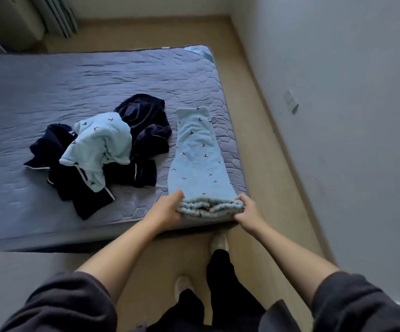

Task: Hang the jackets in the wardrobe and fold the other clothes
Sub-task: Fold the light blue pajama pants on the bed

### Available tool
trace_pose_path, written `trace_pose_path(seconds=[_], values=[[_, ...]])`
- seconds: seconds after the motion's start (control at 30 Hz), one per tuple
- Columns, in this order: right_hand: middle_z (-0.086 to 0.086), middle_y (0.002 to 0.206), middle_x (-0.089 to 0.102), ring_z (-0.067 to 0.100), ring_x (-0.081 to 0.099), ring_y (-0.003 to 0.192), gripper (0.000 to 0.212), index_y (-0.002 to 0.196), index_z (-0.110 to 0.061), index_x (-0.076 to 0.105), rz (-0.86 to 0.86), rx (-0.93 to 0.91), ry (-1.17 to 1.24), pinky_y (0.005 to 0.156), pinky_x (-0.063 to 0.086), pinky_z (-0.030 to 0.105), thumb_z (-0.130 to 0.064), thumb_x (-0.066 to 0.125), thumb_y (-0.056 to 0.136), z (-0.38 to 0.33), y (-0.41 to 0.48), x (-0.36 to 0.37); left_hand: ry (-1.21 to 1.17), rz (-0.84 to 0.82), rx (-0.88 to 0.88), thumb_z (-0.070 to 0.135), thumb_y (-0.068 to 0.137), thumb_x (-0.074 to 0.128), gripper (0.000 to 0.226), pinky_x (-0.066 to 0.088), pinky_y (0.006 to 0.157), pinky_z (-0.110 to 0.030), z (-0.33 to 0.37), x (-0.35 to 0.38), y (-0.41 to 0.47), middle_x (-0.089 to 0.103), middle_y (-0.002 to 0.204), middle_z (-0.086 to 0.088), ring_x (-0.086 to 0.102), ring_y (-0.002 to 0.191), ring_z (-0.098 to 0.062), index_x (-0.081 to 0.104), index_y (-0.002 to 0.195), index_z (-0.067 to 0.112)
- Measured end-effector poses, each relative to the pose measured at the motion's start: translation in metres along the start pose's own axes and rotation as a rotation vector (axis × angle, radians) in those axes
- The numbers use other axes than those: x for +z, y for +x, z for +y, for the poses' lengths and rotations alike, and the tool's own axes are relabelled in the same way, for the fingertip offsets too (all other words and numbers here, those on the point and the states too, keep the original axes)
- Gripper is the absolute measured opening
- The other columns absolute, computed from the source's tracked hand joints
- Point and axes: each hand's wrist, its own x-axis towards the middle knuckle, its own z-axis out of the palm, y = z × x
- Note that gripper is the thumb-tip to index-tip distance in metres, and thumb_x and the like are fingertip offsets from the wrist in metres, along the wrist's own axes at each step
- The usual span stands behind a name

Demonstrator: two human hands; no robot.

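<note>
Light blue fleece trousers (199, 161) with small bird prints lie lengthwise, folded in half, near the right edge of the grey-blue mattress (50, 92). My left hand (170, 209) grips the left side of their gathered waistband at the mattress's front edge. My right hand (248, 210) grips the right side of the same waistband. To the left lies a crumpled heap: a matching light blue top (100, 144) on dark navy garments (143, 125) with white piping.
The mattress sits low on a beige wooden floor (261, 164), with a white wall (338, 92) close on the right. My feet (218, 243) in light socks stand at the mattress's front edge. A white unit (14, 20) and folded panels stand at the back left.
</note>
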Motion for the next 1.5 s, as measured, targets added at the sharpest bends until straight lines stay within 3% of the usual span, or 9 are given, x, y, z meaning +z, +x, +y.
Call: trace_pose_path(seconds=[0.43,0.57,0.67,0.77,0.93,1.07,1.17,1.3,1.5], values=[[0.005,0.087,0.070,0.016,0.061,0.078,0.021,0.092,-0.011,0.065,-0.176,-0.054,-0.025,0.071,0.047,0.029,-0.005,0.066,0.072,-0.032,0.098,-0.022,-0.248,-0.008,-0.190,0.014,0.074,0.065,0.017,0.048,0.068,-0.031,-0.018,-0.041,0.065,0.064,0.083,0.000,0.061,0.080,-0.019,0.057,0.088,0.019],[-0.006,0.094,0.072,0.010,0.065,0.090,0.030,0.103,-0.023,0.068,-0.207,-0.050,0.058,0.080,0.053,0.029,-0.010,0.067,0.076,-0.048,0.197,-0.045,-0.294,0.103,-0.246,0.031,0.073,0.066,0.022,0.051,0.071,-0.032,-0.018,-0.064,0.162,0.068,0.086,0.000,0.063,0.081,-0.015,0.062,0.091,0.020],[-0.018,0.091,0.070,-0.007,0.062,0.082,0.027,0.098,-0.030,0.067,-0.253,-0.059,0.130,0.070,0.050,0.011,-0.009,0.063,0.083,-0.060,0.291,-0.058,-0.232,0.200,-0.324,0.041,0.073,0.061,0.025,0.044,0.073,-0.033,-0.024,-0.076,0.249,0.063,0.082,0.004,0.056,0.081,-0.017,0.058,0.089,0.021],[-0.017,0.096,0.067,-0.013,0.060,0.080,0.021,0.100,-0.024,0.067,-0.258,-0.044,0.192,0.065,0.045,0.006,-0.010,0.059,0.087,-0.064,0.397,-0.058,-0.496,0.304,-0.429,0.030,0.084,0.064,0.015,0.044,0.055,-0.015,-0.038,-0.074,0.342,0.063,0.082,0.003,0.057,0.073,-0.011,0.059,0.090,0.018],[-0.009,0.092,0.067,0.000,0.059,0.081,0.015,0.102,-0.014,0.066,-0.169,-0.041,0.266,0.072,0.049,0.020,-0.015,0.058,0.089,-0.054,0.561,-0.024,-0.584,0.401,-0.469,0.033,0.089,0.060,0.020,0.050,0.061,-0.030,-0.092,-0.071,0.493,0.063,0.085,0.000,0.059,0.078,-0.015,0.059,0.093,0.014],[-0.007,0.080,0.066,0.004,0.058,0.071,0.008,0.087,-0.015,0.063,-0.086,-0.061,0.358,0.059,0.047,0.012,-0.021,0.060,0.092,-0.046,0.668,0.015,-0.526,0.450,-0.475,0.037,0.091,0.058,0.025,0.051,0.057,-0.033,-0.146,-0.073,0.596,0.063,0.088,-0.004,0.061,0.079,-0.023,0.059,0.096,0.012],[0.005,0.106,0.068,0.015,0.061,0.094,0.023,0.106,-0.009,0.064,-0.071,-0.004,0.339,0.079,0.052,0.021,-0.028,0.058,0.094,-0.031,0.737,0.041,-0.447,0.466,-0.523,0.039,0.091,0.057,0.035,0.049,0.074,-0.033,-0.183,-0.055,0.663,0.062,0.110,-0.005,0.060,0.098,-0.025,0.054,0.118,0.016],[0.007,0.132,0.047,0.024,0.049,0.122,0.062,0.145,-0.007,0.033,-0.100,0.244,0.233,0.095,0.042,0.031,-0.033,0.058,0.093,0.034,0.750,0.067,-0.504,0.376,-0.749,0.042,0.087,0.063,0.075,0.036,0.104,-0.035,-0.222,0.021,0.673,0.044,0.142,-0.015,0.046,0.127,-0.031,0.029,0.145,0.008],[0.008,0.119,0.064,0.018,0.063,0.101,0.043,0.124,-0.006,0.053,-0.258,0.503,0.389,0.080,0.052,0.029,-0.033,0.062,0.092,0.123,0.664,0.100,-0.910,0.148,-0.835,0.053,0.069,0.077,0.067,0.057,0.081,-0.037,-0.260,0.104,0.579,0.072,0.105,-0.007,0.070,0.093,-0.026,0.061,0.119,0.012]])
